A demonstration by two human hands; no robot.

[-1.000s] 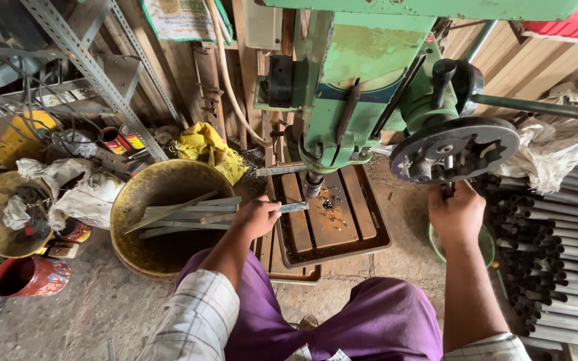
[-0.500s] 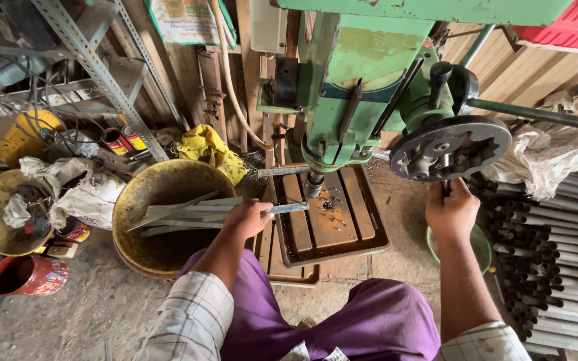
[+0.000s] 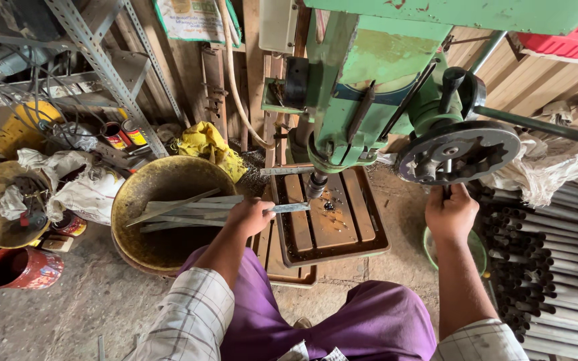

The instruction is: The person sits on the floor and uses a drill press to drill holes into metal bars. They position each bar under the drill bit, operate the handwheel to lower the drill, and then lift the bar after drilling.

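Looking down from the head camera, we are seeing a green metal drill press (image 3: pixel 369 73) standing over its slotted brown metal work table (image 3: pixel 332 217). We are taking this drill press as our landmark for all places.

The left hand (image 3: pixel 249 215) is closing around one end of a flat grey metal strip (image 3: pixel 289 208). The fingers are curling over it, so the hand is gripping, not spread. The strip is lying flat on the work table, and its free end is reaching just under the drill chuck (image 3: pixel 316 186) of the press.

The right hand (image 3: pixel 451 212) is staying on the right side of the press, below the round dark metal feed wheel (image 3: pixel 459 152). It is wrapping around a thin handle bar that is coming down from the wheel; the fingers are pressed together around it.

To the left of the press, a wide, worn yellow metal basin (image 3: pixel 168 190) is sitting on the floor, and more grey metal strips (image 3: pixel 182 210) are lying inside it. Farther left we are seeing a red round tin (image 3: pixel 21 267). To the right of the press, a stack of dark metal pipes (image 3: pixel 543 267) is lying on the floor. Below the press, purple trousers (image 3: pixel 342 327) are covering the person's knees.
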